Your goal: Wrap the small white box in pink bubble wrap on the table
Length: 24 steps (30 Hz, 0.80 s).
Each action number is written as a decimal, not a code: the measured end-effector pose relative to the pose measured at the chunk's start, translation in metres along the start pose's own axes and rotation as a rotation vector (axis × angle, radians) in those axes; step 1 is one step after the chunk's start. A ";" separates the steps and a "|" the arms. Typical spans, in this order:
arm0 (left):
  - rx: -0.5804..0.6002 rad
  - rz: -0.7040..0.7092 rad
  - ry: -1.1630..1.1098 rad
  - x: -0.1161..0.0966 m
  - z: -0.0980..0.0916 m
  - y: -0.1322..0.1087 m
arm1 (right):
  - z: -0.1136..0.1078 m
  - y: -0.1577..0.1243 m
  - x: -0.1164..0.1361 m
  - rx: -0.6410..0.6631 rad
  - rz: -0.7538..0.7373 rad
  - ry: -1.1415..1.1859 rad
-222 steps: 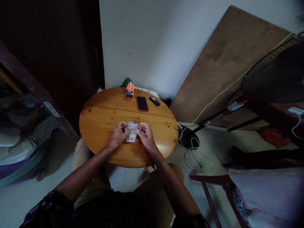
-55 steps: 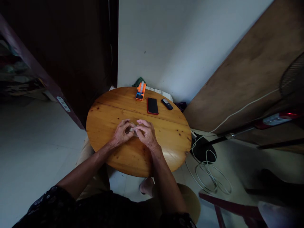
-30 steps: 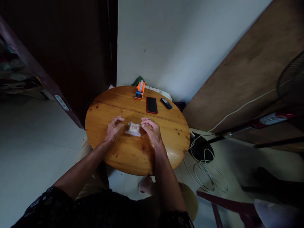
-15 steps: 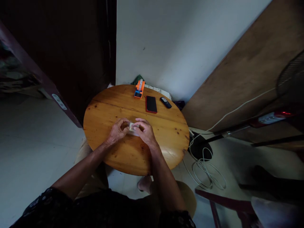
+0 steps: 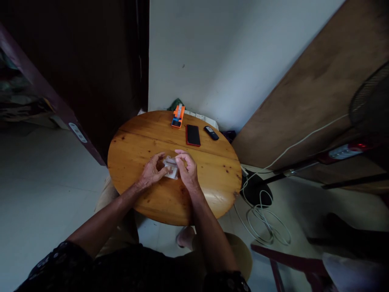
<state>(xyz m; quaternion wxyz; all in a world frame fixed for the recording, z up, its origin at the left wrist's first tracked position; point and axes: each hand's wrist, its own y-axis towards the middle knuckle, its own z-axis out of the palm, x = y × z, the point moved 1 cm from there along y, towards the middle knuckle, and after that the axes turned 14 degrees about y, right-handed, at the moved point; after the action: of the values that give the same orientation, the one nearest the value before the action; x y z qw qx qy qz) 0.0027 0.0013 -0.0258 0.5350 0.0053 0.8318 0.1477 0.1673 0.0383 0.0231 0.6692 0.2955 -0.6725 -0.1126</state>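
A small pale folded banknote [image 5: 170,168] with a reddish print is held just above the round wooden table [image 5: 133,142]. My left hand [image 5: 151,172] pinches its left side, fingers curled. My right hand [image 5: 186,169] grips its right side, fingers bent over the top edge. Both hands meet near the middle of the tabletop, and part of the note is hidden between the fingers.
At the table's far edge lie an orange and blue small device [image 5: 178,116], a dark phone in a red case [image 5: 193,135] and a small black remote [image 5: 210,132]. A large wooden board [image 5: 304,89] leans on the wall at right. White cables [image 5: 267,223] coil on the floor.
One second ago the note lay on the table between my parted hands. Both hands then closed on it, and now they hold it with more of the note showing.
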 end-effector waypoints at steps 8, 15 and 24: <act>0.229 0.039 -0.084 -0.013 0.001 -0.006 | -0.011 0.003 -0.012 -0.265 0.172 0.226; 0.191 0.057 -0.062 -0.006 0.002 -0.003 | -0.024 0.003 -0.035 -0.301 0.399 0.309; 0.158 0.065 -0.114 -0.011 0.005 -0.003 | -0.046 0.001 -0.025 0.231 0.498 0.287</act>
<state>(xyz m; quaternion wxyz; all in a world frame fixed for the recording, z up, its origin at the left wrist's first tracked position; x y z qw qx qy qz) 0.0122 -0.0023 -0.0184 0.5742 0.0826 0.8085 0.0986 0.2101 0.0641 0.0062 0.7261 0.2089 -0.6313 0.1748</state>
